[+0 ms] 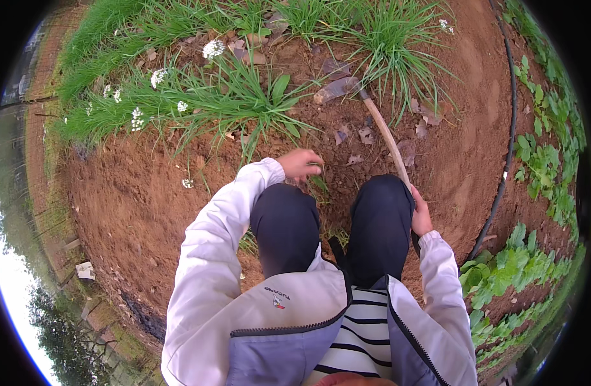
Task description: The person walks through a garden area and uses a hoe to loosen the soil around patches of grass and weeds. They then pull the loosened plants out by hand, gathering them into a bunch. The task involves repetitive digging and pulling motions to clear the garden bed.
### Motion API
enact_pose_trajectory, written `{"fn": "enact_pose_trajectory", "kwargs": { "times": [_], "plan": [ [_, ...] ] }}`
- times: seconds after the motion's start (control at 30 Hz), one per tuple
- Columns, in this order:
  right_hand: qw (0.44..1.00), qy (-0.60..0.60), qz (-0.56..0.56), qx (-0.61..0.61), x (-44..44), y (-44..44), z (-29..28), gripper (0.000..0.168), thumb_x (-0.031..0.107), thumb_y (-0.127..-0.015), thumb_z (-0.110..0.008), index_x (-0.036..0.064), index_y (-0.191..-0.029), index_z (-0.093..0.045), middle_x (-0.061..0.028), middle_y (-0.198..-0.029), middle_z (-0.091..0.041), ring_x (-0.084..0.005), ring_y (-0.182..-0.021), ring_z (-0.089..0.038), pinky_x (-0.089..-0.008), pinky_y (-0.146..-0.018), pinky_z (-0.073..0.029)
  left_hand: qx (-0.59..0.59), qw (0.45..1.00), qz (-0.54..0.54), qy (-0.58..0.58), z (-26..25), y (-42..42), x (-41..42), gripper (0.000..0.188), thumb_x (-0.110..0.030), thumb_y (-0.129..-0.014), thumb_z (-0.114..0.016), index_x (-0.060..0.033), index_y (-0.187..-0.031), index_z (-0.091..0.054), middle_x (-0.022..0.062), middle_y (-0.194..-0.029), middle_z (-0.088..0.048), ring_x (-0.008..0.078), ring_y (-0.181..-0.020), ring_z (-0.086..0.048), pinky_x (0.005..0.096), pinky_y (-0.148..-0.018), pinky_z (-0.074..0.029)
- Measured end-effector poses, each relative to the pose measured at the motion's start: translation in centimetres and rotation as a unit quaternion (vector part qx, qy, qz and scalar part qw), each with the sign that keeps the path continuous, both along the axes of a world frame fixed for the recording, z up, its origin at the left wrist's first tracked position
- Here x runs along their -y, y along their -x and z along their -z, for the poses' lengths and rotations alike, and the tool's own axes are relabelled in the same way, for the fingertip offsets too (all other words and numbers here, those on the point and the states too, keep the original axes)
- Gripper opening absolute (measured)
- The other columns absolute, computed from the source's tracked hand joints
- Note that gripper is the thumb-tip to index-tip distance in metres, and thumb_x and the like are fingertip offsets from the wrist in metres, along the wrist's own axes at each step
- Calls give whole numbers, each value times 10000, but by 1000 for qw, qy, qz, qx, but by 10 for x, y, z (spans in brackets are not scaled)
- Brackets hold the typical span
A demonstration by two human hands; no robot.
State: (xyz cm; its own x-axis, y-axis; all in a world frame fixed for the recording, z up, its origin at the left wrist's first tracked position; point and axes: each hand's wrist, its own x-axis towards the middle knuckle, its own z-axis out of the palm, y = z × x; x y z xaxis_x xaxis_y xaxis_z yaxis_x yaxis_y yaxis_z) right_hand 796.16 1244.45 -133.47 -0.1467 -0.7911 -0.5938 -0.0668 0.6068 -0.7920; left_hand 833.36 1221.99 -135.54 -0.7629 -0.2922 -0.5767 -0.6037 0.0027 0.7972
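My right hand point(421, 212) grips the wooden handle of a hoe point(388, 132) beside my right knee. The hoe's metal blade point(337, 90) lies on the soil ahead, between two clumps of grassy leaves. In front of my left knee, my left hand point(301, 164) is low over the ground, its fingers curled and slightly blurred. A small green weed point(319, 182) is right by those fingers; whether they hold any of it is unclear. Just ahead of that hand grows a clump of flat-leaved garlic chives point(257, 103).
White flower heads point(213, 48) stand among the chives. Another leafy clump point(389, 41) grows beyond the blade. Dry leaves point(366, 135) litter the reddish soil point(131, 193). On the right, a black irrigation hose point(512, 96) runs alongside broad-leaved green plants point(541, 164).
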Motion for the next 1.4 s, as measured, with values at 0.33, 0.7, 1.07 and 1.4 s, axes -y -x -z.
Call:
{"fn": "enact_pose_trajectory", "kwargs": {
  "times": [0.33,0.7,1.07,1.4],
  "plan": [
    [1000,6,-13,-18,3,-8,0,563,-11,-946,-562,10,-1467,-349,-90,-1328,-546,-158,-1140,-560,-280,-980,-450,350,752,-32,558,83,-33,91,143,-42,-807,-577,-38,-912,-673,155,-970,-620,318,-783,-698,400,-630,-590],
    [982,75,-65,-160,19,-15,-23,550,-6,-940,-548,52,-1461,-381,-119,-1295,-588,-162,-1146,-564,-285,-967,-441,412,768,13,491,56,-20,106,166,-110,-867,-596,-101,-940,-745,130,-1125,-665,256,-880,-719,374,-682,-585],
    [987,39,-80,-137,70,-40,-31,513,130,-961,-584,88,-1442,-413,-204,-1278,-602,-241,-1167,-594,-323,-985,-433,354,794,54,491,53,-24,102,196,-38,-803,-636,-13,-983,-709,217,-1146,-598,316,-879,-709,416,-660,-587],
    [974,39,-127,-185,86,-82,-16,490,205,-963,-562,89,-1421,-430,-292,-1124,-630,-410,-1049,-632,-400,-897,-488,310,653,130,679,38,-45,101,647,-343,-753,-708,67,-1222,-535,268,-1300,-505,407,-1291,-440,498,-1129,-263]
  ]
}}
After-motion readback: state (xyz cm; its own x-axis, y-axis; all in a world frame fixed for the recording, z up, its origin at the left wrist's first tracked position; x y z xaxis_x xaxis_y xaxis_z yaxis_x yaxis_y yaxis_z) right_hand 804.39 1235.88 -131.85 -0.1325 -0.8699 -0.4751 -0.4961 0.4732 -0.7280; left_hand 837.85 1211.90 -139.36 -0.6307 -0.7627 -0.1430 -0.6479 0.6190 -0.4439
